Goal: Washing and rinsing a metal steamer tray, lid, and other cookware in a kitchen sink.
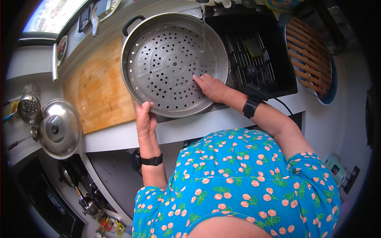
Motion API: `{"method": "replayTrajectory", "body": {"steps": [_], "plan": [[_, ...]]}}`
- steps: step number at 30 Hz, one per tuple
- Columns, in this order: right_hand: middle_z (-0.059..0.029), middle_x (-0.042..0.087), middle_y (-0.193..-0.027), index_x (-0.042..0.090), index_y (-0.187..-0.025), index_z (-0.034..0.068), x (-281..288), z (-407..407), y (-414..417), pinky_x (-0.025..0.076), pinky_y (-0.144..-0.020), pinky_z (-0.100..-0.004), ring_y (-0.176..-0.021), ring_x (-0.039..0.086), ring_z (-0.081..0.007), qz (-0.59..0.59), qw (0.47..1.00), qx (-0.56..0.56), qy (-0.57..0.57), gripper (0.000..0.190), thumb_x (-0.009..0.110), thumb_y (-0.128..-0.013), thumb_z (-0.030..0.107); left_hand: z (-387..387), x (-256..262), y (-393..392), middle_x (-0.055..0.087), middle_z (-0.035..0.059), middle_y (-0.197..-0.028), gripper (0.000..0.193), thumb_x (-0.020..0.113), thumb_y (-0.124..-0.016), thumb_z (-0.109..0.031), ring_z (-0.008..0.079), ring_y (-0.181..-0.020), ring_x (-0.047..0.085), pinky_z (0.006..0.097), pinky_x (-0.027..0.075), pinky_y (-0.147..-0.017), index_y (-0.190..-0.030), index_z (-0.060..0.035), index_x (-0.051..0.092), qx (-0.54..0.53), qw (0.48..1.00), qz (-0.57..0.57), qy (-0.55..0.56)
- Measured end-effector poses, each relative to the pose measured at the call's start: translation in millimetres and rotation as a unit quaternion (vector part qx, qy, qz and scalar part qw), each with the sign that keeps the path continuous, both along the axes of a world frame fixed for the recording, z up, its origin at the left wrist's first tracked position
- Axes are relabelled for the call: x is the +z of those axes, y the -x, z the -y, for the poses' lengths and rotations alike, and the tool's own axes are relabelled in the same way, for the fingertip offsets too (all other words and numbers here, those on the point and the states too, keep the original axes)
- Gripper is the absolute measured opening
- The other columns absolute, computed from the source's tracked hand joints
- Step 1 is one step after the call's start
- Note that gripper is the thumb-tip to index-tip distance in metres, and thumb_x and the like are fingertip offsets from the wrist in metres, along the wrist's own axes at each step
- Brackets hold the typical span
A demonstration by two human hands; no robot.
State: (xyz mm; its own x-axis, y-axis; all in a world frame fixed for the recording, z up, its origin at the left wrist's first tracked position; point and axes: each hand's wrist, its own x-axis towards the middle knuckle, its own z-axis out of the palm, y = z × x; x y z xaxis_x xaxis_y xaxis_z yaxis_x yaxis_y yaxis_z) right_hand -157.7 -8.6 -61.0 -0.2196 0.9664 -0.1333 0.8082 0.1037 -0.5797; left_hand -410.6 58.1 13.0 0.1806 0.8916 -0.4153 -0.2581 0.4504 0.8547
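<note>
A large round aluminium steamer tray with a perforated base is held tilted between the cutting board and the sink. My left hand grips its near left rim, with the thumb over the edge and the fingers mostly hidden beneath. Inside the tray, on the near right, my right hand rests with its fingers against the perforated base. No tool shows in that hand. A thin stream of water falls from the faucet into the far right of the tray. A black side handle sticks out at the upper left.
Left lies a wooden cutting board, with a domed steel lid beyond it. Right, the black sink holds a rack, a sponge and a scouring ball. A slatted wooden rack sits over a basin farther right.
</note>
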Motion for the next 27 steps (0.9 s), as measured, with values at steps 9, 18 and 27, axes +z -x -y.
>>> {"method": "replayTrajectory", "body": {"steps": [9,18,27], "plan": [[-0.0124,0.053,-0.096,0.034,-0.126,0.006,-10,-10,-13,0.041,-0.082,-0.0359,-0.093,0.049,-0.0285,-0.192,0.942,-0.264,0.083,0.057,0.053,-0.073,0.008,0,3,-4,0.046,0.0058,-0.098,0.058,0.049,-0.067,0.0,0.0142,-0.085,0.046,0.028,0.041,-0.08,-0.123,-0.0048,0.035,-0.002,1.0,-0.009,-0.006],[-0.006,0.059,-0.086,0.064,-0.064,0.005,-22,-12,-105,0.044,-0.069,-0.0307,-0.092,0.05,-0.019,-0.229,0.867,-0.433,-0.092,0.011,0.062,-0.063,0.015,5,20,-2,0.046,0.0078,-0.104,0.057,0.047,-0.068,0.0,0.017,-0.092,0.047,0.03,0.04,-0.084,-0.123,-0.0043,0.035,0.007,0.999,-0.022,-0.032],[-0.0165,0.063,-0.093,0.06,-0.101,0.0,-54,-4,-100,0.048,-0.076,-0.0361,-0.087,0.06,-0.0282,-0.17,0.91,-0.376,0.043,0.04,0.052,-0.063,0.007,2,22,1,0.047,0.0059,-0.099,0.052,0.048,-0.068,0.001,0.0151,-0.086,0.047,0.0291,0.041,-0.08,-0.119,-0.0047,0.038,0.008,1.0,-0.019,-0.02]]}}
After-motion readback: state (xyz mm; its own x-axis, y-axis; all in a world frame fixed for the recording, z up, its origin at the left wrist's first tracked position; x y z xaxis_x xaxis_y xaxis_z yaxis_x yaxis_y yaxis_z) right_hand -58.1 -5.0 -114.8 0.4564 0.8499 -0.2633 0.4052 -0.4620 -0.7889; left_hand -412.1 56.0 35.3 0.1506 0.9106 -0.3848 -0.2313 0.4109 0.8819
